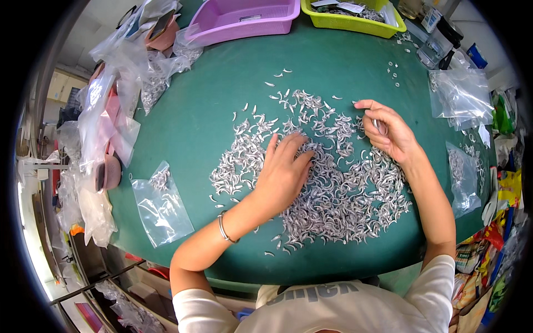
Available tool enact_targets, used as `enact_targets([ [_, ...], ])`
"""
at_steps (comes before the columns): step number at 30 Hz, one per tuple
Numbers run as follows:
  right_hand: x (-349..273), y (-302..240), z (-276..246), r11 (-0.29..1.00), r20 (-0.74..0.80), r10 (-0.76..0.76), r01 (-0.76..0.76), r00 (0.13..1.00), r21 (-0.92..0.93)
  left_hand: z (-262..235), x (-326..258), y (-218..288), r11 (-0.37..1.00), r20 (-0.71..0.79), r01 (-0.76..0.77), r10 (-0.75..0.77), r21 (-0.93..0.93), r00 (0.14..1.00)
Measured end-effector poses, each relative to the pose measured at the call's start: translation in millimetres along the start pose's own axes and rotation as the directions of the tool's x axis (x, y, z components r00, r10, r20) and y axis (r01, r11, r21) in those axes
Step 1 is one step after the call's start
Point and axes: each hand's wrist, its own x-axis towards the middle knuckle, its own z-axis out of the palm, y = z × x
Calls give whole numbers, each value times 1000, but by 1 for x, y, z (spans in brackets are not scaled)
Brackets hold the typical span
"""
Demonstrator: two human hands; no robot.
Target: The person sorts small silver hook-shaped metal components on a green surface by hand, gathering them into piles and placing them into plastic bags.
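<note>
A wide heap of small curved silver metal pieces (327, 205) is spread over the green tabletop (222, 89). My left hand (283, 175) lies on the heap's left-middle part, fingers apart and touching the pieces, with nothing visibly gripped. At the heap's upper right edge, my right hand (391, 133) is raised with its fingers curled. A bit of silver metal shows between those fingers, so it seems to hold one or more of the pieces. Its index finger reaches out to the left, with another small piece at the tip. Inside the curled palm, the view is hidden.
At the back stand a purple basket (244, 28) and a yellow-green basket (355, 21) with metal parts. Clear plastic bags lie left (161, 213) and right (463, 177). Bags and pink containers (111, 172) line the left edge. A glass jug (438, 44) stands back right.
</note>
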Motion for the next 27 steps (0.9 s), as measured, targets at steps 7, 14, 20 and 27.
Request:
enact_targets([
  [7,3,25,7,32,339,-478,401,810,-915,1,20,-24,997,-43,40,-37,70,998],
  [14,10,22,-7,631,51,-505,408,862,-659,17,63,-47,1000,-141,1,-3,-20,990],
  [20,4,-3,-11,922,-140,77,-17,987,387,34,78,-59,993,-162,-30,49,116,986],
  [27,-1,2,-28,259,46,-661,285,749,-923,20,70,-60,997,-236,39,-56,-73,970],
])
